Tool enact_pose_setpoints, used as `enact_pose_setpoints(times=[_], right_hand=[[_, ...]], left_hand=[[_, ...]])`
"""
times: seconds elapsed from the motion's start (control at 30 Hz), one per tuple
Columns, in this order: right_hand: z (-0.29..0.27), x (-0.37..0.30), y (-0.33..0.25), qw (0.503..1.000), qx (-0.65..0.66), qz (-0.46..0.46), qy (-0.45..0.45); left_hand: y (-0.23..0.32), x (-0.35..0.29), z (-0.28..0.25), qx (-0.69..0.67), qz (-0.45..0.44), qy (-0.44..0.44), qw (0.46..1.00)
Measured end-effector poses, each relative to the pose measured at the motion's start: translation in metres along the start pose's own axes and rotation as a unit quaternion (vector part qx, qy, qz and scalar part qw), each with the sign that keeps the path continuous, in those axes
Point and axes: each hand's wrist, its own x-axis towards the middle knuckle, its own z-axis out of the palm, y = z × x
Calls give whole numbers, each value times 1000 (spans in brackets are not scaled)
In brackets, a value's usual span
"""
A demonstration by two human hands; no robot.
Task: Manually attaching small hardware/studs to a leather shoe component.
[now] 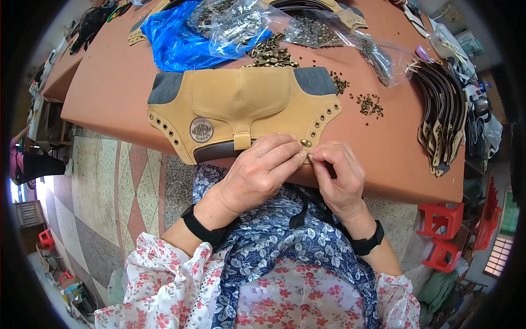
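A tan bag panel (238, 90) with a flap, grey top corners and a round patch lies at the near edge of the table. Rows of eyelets run down its two sloping sides. Along its lower edge curves a dark brown handle (216, 151), partly covered by my left hand (260, 172). Those fingers are closed over the panel's lower right edge. Just beyond the fingertips sits a small brass fitting (306, 142). At the lower right corner my right hand (339, 178) pinches with thumb and forefinger. Whatever is in that pinch is too small to make out.
Behind the panel are a blue plastic bag (175, 35), clear bags of metal parts (315, 30) and a heap of brass clasps (271, 52). Loose small rivets (370, 105) lie to the right. A stack of brown handles (441, 115) rests by the table's right edge.
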Motion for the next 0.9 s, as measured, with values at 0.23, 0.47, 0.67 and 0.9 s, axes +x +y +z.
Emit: enact_pose_setpoints(times=[0.23,0.47,0.67,0.9], right_hand=[[1,-4,1,998,-43,-47,3],[2,-4,2,999,-22,-32,15],[2,-2,1,1000,-14,-12,11],[1,2,-2,1000,-13,11,-5]], left_hand=[[0,-1,1,-3,-1,3,1000],[-1,-3,3,0,-3,8,1000],[1,-2,3,12,-11,11,1000],[2,0,2,6,-15,9,1000]])
